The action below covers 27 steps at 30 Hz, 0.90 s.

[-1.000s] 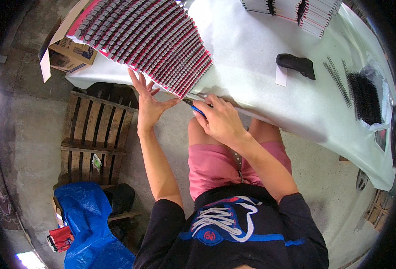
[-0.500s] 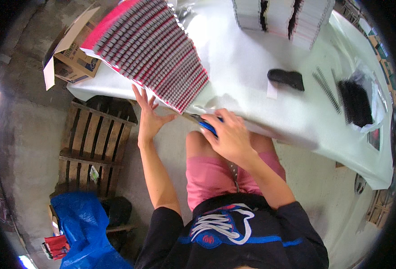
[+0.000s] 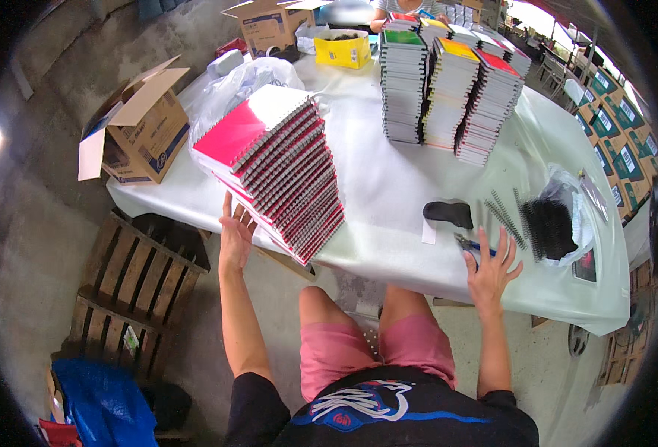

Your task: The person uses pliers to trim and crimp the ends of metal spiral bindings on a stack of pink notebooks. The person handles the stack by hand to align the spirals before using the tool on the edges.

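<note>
On the white-covered table (image 3: 374, 231), at the near edge: one tall stack of red-covered, coil-bound notebooks (image 3: 288, 179). Left hand (image 3: 236, 235) at its lower left side, fingers apart; contact cannot be told. Further right: blue-handled pliers (image 3: 464, 242), lying by the right hand (image 3: 488, 274), its fingers spread wide. Beyond: one elongated black object (image 3: 449, 214); loose dark coils (image 3: 505, 221) alongside.

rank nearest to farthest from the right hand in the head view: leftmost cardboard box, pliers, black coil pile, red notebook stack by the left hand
1. Pliers, at the right hand
2. Black coil pile, right of the hand
3. Red notebook stack, by the left hand
4. Cardboard box, far left
</note>
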### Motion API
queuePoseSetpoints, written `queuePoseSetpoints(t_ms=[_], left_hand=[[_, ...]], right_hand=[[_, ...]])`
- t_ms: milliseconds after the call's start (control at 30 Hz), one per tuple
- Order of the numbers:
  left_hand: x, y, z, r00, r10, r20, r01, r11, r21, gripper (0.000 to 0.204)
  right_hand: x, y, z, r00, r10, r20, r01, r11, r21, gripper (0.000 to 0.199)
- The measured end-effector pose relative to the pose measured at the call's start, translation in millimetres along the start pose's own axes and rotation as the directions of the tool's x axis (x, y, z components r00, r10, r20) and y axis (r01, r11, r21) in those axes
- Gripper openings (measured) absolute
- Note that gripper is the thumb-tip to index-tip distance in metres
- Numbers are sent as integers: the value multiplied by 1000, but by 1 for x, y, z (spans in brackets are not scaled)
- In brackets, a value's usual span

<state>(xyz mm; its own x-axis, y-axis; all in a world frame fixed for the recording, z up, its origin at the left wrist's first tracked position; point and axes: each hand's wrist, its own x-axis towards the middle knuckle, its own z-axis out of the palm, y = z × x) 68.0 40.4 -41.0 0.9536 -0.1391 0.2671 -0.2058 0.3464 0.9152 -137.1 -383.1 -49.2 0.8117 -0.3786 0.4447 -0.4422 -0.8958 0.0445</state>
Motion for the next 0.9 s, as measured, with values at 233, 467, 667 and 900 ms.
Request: queuePoseSetpoints(t_ms=[233,467,667,900], left_hand=[[42,-57,-47,922,-387,-3,380,907,-179,56],[50,-46,-6,854,-411,319,503,808,-306,44],[37,-43,-17,794,-590,146,600,799,-37,55],[-7,-55,8,858,-496,135,514,827,-229,56]], right_hand=[[-26,-144,-12,836,-434,336,-462,-226,858,64],[13,-248,5,743,-497,448,-669,-526,525,89],[21,-275,1,742,-413,528,-670,-466,578,89],[61,-261,17,667,-537,517,-740,-394,545,89]])
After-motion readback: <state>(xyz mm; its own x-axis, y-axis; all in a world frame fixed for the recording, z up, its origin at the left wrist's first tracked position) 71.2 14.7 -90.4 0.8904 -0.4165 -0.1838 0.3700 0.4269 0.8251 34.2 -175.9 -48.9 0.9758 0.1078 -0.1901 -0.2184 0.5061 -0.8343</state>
